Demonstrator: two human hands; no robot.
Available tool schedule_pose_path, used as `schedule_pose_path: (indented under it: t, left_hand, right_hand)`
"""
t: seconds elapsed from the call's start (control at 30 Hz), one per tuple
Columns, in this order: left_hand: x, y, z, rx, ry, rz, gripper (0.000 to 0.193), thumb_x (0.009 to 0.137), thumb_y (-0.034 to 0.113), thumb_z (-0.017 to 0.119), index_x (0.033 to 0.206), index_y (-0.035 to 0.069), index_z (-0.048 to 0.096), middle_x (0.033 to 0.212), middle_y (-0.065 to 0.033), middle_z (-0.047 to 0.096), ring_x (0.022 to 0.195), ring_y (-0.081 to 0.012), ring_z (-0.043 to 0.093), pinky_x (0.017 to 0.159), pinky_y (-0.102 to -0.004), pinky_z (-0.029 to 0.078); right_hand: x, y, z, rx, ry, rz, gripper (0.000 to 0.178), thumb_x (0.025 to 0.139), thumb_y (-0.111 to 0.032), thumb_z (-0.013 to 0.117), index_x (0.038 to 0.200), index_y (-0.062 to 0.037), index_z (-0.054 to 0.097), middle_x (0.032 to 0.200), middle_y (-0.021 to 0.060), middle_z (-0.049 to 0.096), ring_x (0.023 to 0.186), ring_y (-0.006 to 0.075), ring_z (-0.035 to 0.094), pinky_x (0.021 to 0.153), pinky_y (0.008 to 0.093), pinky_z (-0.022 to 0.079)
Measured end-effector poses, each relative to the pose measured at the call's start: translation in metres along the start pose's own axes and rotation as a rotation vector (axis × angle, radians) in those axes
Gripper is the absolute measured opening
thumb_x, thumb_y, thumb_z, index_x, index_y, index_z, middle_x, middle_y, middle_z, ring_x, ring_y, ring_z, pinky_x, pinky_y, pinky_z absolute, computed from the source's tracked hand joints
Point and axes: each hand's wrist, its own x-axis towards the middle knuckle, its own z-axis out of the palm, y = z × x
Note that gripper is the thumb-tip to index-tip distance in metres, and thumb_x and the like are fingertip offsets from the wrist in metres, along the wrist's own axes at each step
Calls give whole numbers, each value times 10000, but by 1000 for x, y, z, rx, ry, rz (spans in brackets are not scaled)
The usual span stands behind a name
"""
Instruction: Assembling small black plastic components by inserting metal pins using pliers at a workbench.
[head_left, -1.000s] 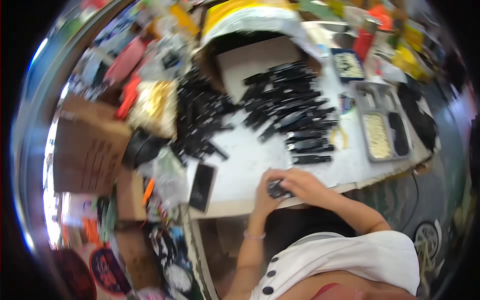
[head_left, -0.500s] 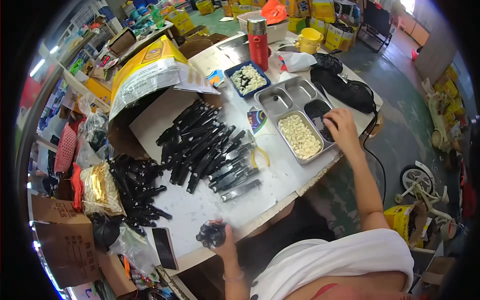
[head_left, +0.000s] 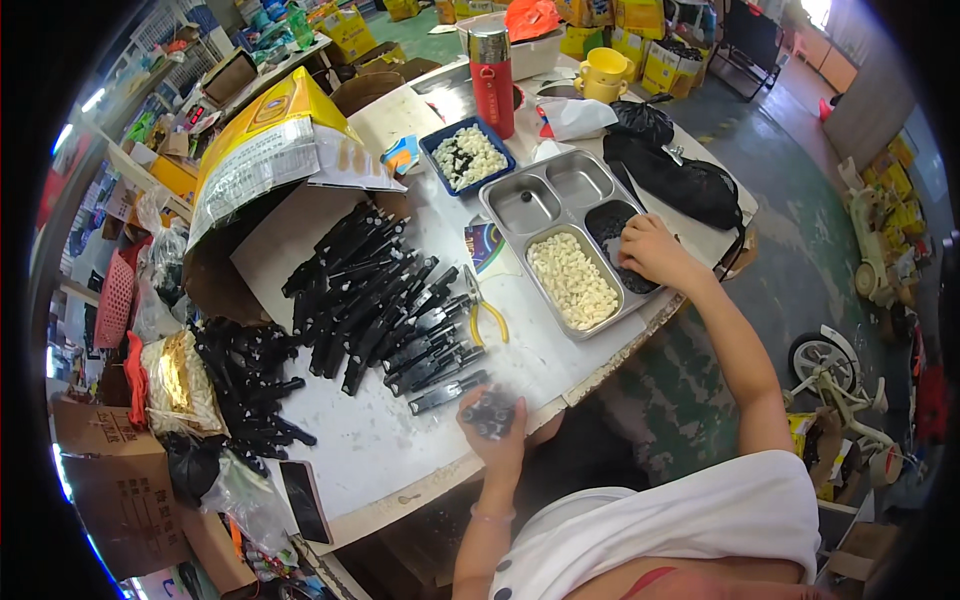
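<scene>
Phone [head_left: 305, 502]: left of the left hand [head_left: 504, 448].
Black sticks [head_left: 365, 300]: piled beyond that hand, leftward.
Pliers [head_left: 477, 297]: just beyond it.
Dark bundle [head_left: 490, 412]: blurred, left fingers curled round it.
Tray [head_left: 522, 205]: beneath the right hand [head_left: 656, 252].
Black bits [head_left: 606, 220]: under right fingers, bent; cannot tell whether they pinch any.

Dark characters on cardboard box [head_left: 120, 490], pale lettering on red flask [head_left: 493, 98]

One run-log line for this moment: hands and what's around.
left hand: holds dark bundle, blurred | right hand: at black pieces in steel tray | rest: yellow-handled pliers, phone, red flask
</scene>
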Motion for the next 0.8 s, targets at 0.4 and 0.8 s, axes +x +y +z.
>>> schedule_pose_path:
  t: [0.4, 0.8]
  left_hand:
    - [1, -10, -1, 68, -36, 104, 534, 691, 24, 782, 1099, 44, 439, 1091, -121, 523, 1027, -233, 515, 916, -339, 407]
    - [1, -8, -1, 109, 0, 115, 509, 678, 54, 801, 1069, 45, 475, 1067, -120, 547, 987, -238, 551, 876, -328, 442]
  right_hand:
    - [-3, 1, 6, -108, 132, -11, 104, 753, -154, 656, 787, -69, 608, 880, 44, 556, 1014, 235, 492, 929, 373, 349]
    - [8, 6, 15, -165, 46, -4, 111, 730, -147, 659, 782, -56, 621, 889, 67, 561, 1016, 260, 494, 914, 387, 364]
